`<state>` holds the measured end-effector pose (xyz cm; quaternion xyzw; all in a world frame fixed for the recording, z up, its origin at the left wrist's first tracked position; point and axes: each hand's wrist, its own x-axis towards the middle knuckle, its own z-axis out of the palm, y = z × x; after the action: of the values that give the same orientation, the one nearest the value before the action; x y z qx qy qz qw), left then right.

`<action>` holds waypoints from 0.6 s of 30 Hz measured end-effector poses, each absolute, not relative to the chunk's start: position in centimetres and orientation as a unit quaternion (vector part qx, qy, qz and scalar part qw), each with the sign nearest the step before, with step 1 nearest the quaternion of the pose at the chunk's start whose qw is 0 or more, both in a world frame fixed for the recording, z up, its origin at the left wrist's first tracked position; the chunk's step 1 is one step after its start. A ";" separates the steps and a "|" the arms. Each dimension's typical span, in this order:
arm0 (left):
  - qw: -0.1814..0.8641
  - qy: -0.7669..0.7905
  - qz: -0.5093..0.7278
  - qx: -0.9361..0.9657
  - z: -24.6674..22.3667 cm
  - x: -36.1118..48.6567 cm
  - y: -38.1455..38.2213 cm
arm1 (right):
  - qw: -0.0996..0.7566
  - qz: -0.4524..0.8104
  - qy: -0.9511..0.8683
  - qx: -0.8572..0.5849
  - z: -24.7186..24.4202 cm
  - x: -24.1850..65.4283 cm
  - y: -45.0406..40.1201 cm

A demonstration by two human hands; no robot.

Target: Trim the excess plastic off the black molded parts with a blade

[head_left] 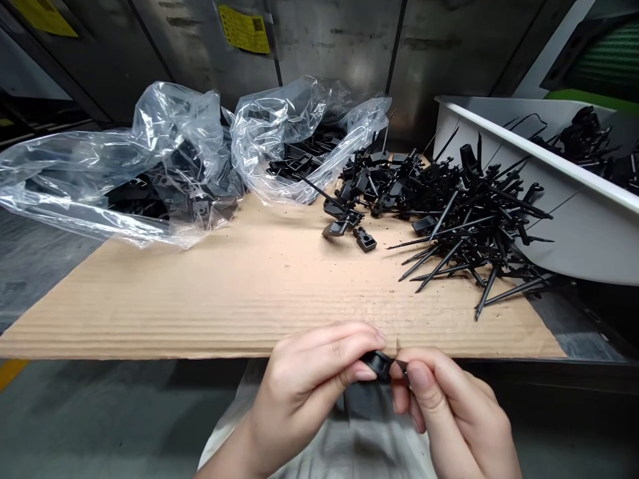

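In front of the cardboard edge, my left hand [314, 382] pinches a small rounded black plastic part [378, 364] between thumb and fingers. My right hand [449, 406] is closed close beside it, thumb against forefinger, on a small thin dark piece [401, 365] that meets or nearly meets the part. Most of that piece is hidden by the fingers, so its kind is unclear. Farther back on the cardboard sheet [224, 293], a loose black plastic piece [365, 239] lies at the near side of a heap of black plastic parts [449, 213], many with long thin rods.
Two clear plastic bags, a left one [174, 126] and a right one [269, 126], hold more black parts at the back. A grey-white bin [564, 213] with black parts stands at the right. Behind rises a metal wall [329, 46] with a yellow label [244, 29].
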<state>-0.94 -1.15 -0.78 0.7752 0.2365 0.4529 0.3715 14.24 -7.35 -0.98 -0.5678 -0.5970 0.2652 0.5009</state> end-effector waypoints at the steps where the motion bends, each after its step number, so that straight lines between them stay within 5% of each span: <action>1: 0.369 0.237 0.453 0.776 -0.8 -1.0 -1.1 | 0.497 0.270 -0.598 -0.568 -1.0 14.2 -7.3; 18: 0.351 0.238 0.453 0.784 -1.0 -1.0 -1.2 | 0.519 0.382 -0.538 -0.544 -1.3 13.9 -7.4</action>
<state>-1.04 -1.18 -0.95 0.7839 0.2385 0.4530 0.3513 13.92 -7.41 -1.26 -0.5441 -0.5377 0.3819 0.5187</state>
